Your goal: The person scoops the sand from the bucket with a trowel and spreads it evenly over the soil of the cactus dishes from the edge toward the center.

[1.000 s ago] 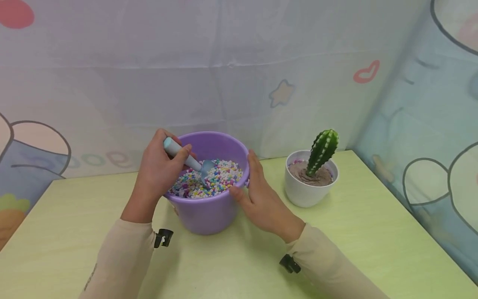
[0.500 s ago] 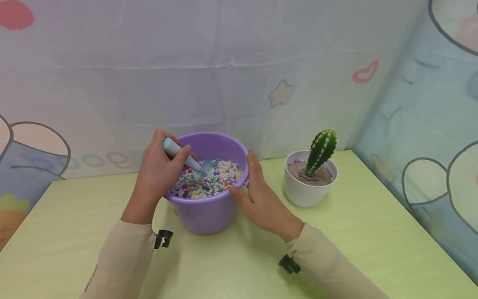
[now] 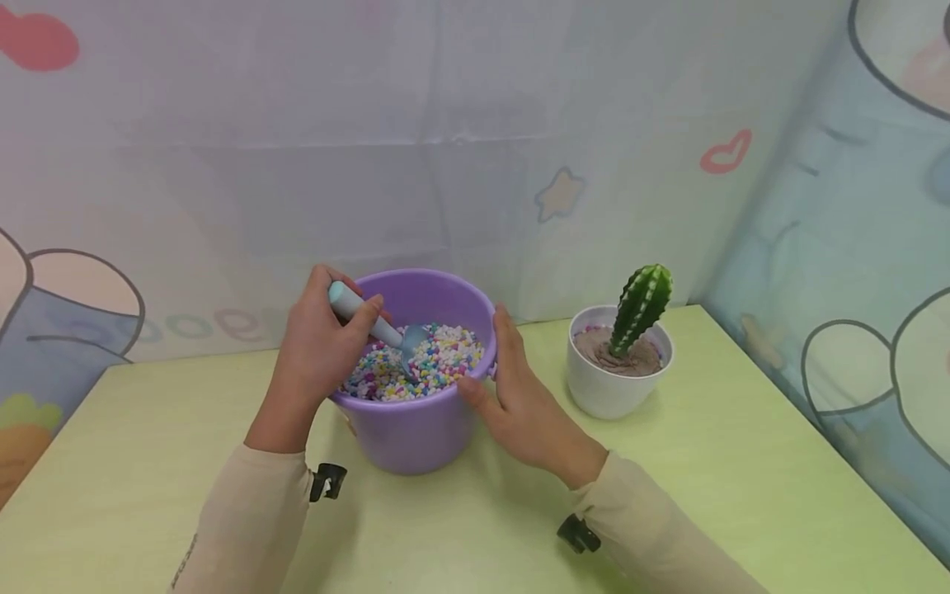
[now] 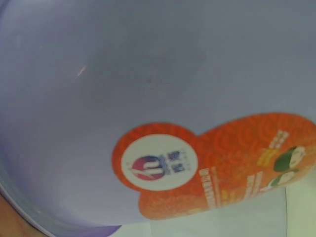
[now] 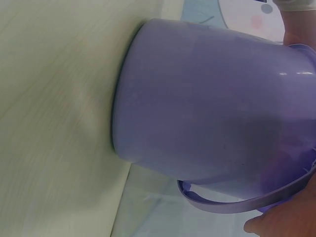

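Observation:
My left hand (image 3: 319, 351) grips the pale blue handle of a small shovel (image 3: 365, 315). Its translucent blue blade is partly sunk in multicoloured pellets (image 3: 456, 351). They fill the lower part of a purple bucket (image 3: 416, 437) standing on the table. My right hand (image 3: 530, 412) rests against the bucket's right side, fingers fairly straight along the wall and thumb at the front rim. In the left wrist view, an orange sticker (image 4: 222, 168) shows on the bucket's wall. A purple carrying handle (image 5: 232, 206) hangs beside the bucket in the right wrist view.
Right of the bucket stands a white pot (image 3: 612, 394) holding a green cactus (image 3: 641, 309) set in brownish filling. A printed cloth backdrop (image 3: 334, 198) rises behind the pale green table (image 3: 445, 544), with another printed panel (image 3: 853, 272) along the right side.
The whole head view has shifted, so the scene sits slightly lower in it. Hands, shovel and bucket keep the same arrangement.

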A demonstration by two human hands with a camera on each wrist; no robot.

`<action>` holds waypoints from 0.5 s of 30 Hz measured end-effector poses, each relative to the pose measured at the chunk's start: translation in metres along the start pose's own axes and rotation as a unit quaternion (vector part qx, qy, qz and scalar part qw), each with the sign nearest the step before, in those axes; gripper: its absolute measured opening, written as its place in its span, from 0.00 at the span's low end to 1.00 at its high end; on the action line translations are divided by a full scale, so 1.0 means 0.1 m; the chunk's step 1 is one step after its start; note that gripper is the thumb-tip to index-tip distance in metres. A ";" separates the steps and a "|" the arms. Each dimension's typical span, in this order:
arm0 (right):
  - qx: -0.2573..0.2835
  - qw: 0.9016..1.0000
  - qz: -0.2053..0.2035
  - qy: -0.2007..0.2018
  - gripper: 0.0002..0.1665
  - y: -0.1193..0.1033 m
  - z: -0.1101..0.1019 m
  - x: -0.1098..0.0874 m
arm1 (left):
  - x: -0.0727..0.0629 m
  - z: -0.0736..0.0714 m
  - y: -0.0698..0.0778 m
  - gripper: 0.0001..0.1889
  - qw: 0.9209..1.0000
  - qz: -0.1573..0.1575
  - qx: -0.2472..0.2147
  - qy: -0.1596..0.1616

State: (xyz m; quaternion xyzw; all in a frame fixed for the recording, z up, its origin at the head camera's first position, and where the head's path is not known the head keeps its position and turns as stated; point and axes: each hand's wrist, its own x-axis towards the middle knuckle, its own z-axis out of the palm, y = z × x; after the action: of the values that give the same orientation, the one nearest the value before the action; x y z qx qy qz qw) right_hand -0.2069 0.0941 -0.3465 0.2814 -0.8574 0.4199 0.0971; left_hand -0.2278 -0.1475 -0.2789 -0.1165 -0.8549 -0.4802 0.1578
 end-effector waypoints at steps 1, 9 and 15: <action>0.000 1.000 -0.001 0.001 0.54 0.00 0.00 0.01 | 0.01 -0.01 0.00 0.16 1.000 0.002 -0.001 -0.001; 0.003 1.000 -0.006 0.003 0.53 -0.02 -0.01 0.04 | 0.03 -0.03 0.03 0.15 1.000 0.010 0.009 0.007; -0.004 1.000 0.002 0.001 0.55 -0.01 0.00 0.02 | 0.01 -0.01 0.01 0.15 1.000 0.011 0.013 0.009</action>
State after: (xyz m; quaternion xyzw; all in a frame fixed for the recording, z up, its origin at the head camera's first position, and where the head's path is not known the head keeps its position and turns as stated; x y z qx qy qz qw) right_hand -0.2075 0.0929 -0.3448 0.2790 -0.8593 0.4173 0.0981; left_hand -0.2277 -0.1480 -0.2770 -0.1193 -0.8582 -0.4686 0.1721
